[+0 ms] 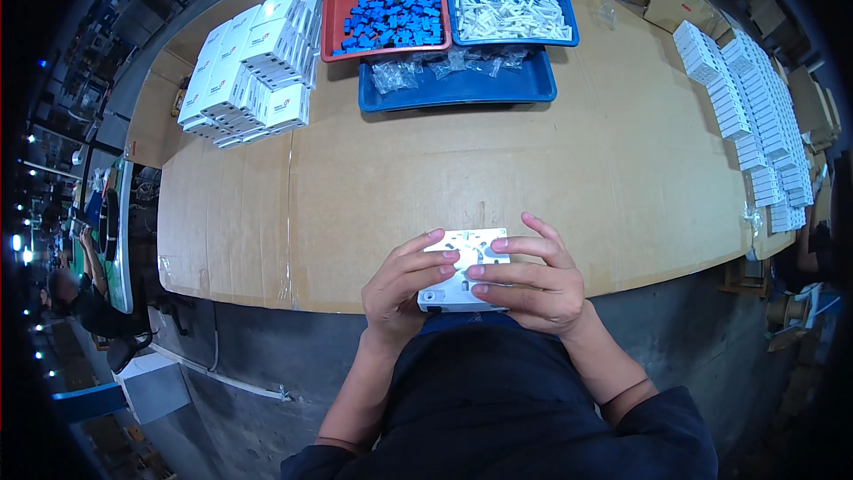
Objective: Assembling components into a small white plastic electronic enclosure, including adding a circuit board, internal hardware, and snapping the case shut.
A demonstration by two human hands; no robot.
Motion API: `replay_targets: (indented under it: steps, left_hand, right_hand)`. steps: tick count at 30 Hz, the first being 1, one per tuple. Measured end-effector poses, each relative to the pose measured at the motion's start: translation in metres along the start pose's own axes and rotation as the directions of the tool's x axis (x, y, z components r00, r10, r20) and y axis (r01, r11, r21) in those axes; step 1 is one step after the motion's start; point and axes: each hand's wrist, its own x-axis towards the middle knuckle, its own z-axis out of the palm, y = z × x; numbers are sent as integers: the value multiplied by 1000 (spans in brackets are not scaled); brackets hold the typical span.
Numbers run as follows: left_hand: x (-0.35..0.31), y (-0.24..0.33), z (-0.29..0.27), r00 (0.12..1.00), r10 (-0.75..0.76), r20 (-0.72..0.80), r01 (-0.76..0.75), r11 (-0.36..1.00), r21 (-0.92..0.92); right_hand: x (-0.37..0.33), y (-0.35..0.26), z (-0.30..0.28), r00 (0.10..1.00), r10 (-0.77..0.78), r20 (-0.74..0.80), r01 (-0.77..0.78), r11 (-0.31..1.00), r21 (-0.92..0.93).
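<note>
Close to my body, at the near edge of the cardboard-covered table [400, 178], I hold a white plastic housing [455, 295] with holes and slots in its upper face. My left hand [400, 283] grips its left side, fingers reaching over the top. From the right, my right hand [538, 280] lies across the same housing, with several fingers on its face and the index finger raised a little. The fingers hide much of the middle and right of the housing. Whether a small part lies under the fingertips, I cannot tell.
At the back stand a red tray [342, 0] of small blue parts and a blue tray [569, 0] of white pieces. Below them, another blue tray [462, 93] holds clear plastic bags. White boxes [227, 71] are stacked at left; white units [755, 116] line the right. A person [93, 298] works far left.
</note>
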Motion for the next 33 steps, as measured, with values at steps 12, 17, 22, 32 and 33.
replay_targets:
  steps: [12, 17, 22, 32, 33]
  left_hand:
    - [2, 2, -1, 998, 64, 7, -65, 992, 110]
    - [1, 4, 1, 996, 85, -29, -81, 990, 115]
    - [1, 6, 2, 995, 94, -44, -88, 989, 121]
    - [5, 4, 0, 998, 59, 14, -60, 994, 93]
    - [8, 5, 1, 999, 35, 40, -36, 999, 36]
  right_hand:
    - [-2, 2, -1, 1000, -23, -9, 23, 1000, -9]
    - [-3, -3, 1, 999, -28, -36, 28, 1000, -14]
    - [-5, -3, 1, 999, -35, -35, 34, 999, -17]
    - [-2, 4, 1, 997, 69, -30, -65, 990, 126]
    - [-3, 8, 3, 985, 174, -9, -166, 951, 260]
